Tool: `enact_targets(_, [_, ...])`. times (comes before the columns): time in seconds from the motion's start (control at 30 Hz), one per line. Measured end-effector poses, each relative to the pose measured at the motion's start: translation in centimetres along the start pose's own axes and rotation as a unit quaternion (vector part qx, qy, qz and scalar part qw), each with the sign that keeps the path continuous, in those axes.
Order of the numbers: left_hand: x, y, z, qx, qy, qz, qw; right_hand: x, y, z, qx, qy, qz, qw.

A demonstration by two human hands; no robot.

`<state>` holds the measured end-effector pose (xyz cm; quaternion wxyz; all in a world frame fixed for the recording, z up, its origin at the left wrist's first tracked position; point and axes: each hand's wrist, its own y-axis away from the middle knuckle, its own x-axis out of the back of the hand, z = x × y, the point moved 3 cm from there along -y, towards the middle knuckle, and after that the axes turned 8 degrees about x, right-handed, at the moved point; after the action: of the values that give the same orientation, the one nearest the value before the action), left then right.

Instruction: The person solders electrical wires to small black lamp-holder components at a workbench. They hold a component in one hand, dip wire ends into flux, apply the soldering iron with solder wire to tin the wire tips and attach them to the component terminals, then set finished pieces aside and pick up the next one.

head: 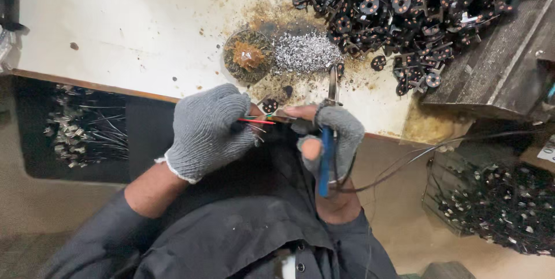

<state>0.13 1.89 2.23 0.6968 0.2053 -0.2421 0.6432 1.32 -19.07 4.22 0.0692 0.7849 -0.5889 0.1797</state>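
My left hand [208,129], in a grey knit glove, pinches a small part with red, green and other coloured wires [257,121] sticking out to the right. In a grey fingerless glove, my right hand [330,140] grips a blue-handled soldering iron [326,157] whose metal tip [333,82] points up over the table edge. Its dark cord [416,155] trails off to the right. Both hands meet just in front of the white table's edge [115,88].
A round tin of brown flux [247,55] and a heap of silvery solder scraps [305,52] lie just beyond the hands. Several black round parts with pins [416,13] are piled at the back right. Bins of parts sit at lower left [87,129] and lower right [503,209].
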Motion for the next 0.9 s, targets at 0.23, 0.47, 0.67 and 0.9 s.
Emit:
enact_targets(0.23, [-1.1, 0.1, 0.6, 0.001, -0.062, 0.035, 0.997, 1.1, 1.4, 1.9, 0.144, 0.193, -0.022, 0.970])
enact_targets(0.47, [-1.3, -0.1, 1.0, 0.000, -0.085, 0.037, 0.996, 1.4, 2.0, 3.7, 0.242, 0.152, -0.002, 0.958])
enact_targets(0.67, [-1.7, -0.2, 1.1, 0.006, -0.108, 0.029, 0.994, 1.1, 1.8, 3.7, 0.287, 0.167, -0.011, 0.943])
enact_targets(0.9, [-1.4, -0.5, 1.3, 0.012, -0.104, 0.024, 0.994, 1.0, 1.4, 2.7, 0.297, 0.182, -0.040, 0.936])
